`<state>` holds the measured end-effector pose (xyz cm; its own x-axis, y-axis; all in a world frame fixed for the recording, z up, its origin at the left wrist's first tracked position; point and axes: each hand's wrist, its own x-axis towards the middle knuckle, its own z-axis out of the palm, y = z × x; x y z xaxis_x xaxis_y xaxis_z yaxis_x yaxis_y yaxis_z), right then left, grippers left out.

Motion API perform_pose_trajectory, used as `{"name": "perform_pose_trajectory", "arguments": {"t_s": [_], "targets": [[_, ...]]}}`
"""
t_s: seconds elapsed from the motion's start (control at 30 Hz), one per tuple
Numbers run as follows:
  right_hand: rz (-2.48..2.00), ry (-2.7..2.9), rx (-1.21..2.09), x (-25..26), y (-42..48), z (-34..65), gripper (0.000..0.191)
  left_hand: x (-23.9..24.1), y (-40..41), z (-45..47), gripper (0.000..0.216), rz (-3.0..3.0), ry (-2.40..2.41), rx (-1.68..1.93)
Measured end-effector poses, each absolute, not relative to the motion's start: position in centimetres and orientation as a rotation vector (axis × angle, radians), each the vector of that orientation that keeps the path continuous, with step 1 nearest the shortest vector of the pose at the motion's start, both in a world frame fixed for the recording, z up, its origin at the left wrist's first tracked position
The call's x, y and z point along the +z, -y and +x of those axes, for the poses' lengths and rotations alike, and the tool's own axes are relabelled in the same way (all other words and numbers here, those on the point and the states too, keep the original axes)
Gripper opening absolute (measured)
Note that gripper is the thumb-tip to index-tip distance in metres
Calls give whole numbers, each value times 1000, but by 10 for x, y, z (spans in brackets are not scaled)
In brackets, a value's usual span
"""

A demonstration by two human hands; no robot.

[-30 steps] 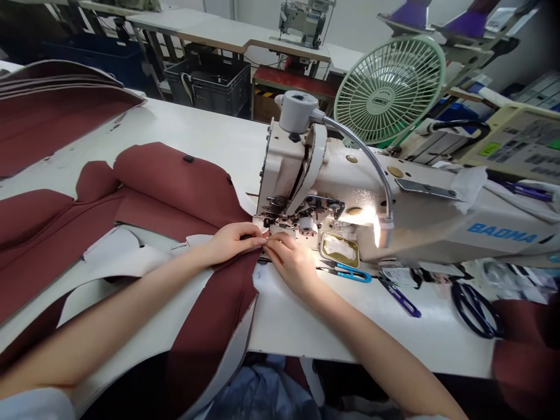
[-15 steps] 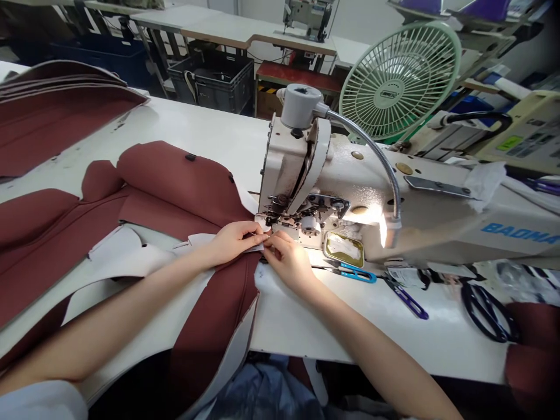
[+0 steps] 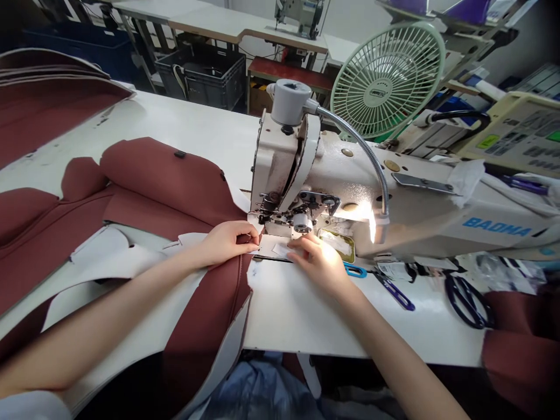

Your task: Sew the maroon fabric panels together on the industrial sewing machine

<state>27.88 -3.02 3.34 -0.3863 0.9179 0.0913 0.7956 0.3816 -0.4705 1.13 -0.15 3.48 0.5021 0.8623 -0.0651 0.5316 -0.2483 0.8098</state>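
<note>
Pinching the edge of the maroon fabric [image 3: 205, 291] between thumb and fingertips, the left hand [image 3: 227, 242] rests on the table [image 3: 306, 309] just in front of the sewing machine [image 3: 350, 198], its fingers closed on the cloth right below the needle area. The right hand [image 3: 321, 262] lies just beside it to the right, palm down, fingers pressed flat and loosely together on a small white label [image 3: 280, 249] that sits on the machine bed; it grips nothing, only touches. The fabric spreads from under the presser foot leftward across the table and hangs over the near edge, its pale backing [image 3: 114, 259] showing where a panel is folded over. A gooseneck lamp [image 3: 376, 224] on the machine shines onto the right hand and the bed. Behind that hand a small tin [image 3: 339, 245] lies at the foot of the machine, and a blue thread snip [image 3: 356, 270] peeks out just beside the wrist. Farther right on the table lie a purple snip [image 3: 396, 291] and dark scissors [image 3: 468, 300], well apart from both hands. A green fan [image 3: 387, 79] stands behind the machine, and a stack of more maroon pieces [image 3: 48, 99] rests at the far left of the table. A dark crate [image 3: 201, 79] sits on the floor beyond.
</note>
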Motion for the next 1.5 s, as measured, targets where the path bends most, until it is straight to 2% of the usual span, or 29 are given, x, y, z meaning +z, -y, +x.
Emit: {"name": "perform_pose_trajectory", "arguments": {"t_s": [0.23,0.5,0.73,0.9,1.3,1.5], "targets": [[-1330,2331,267,32,45,294,24,33,2,12,15,1914,-1150,522],[-1661,2259,-216,46,61,356,24,34,3,12,14,1911,-1155,508],[-1333,2520,47,49,60,259,27,33,1,11,20,1814,-1131,604],[-1358,2617,165,46,35,207,26,31,-2,10,19,1706,-1095,720],[-1281,2504,292,19,34,204,18,33,1,11,22,1658,-1036,758],[-1279,2518,277,21,37,199,22,31,1,11,24,1670,-1060,770]]}}
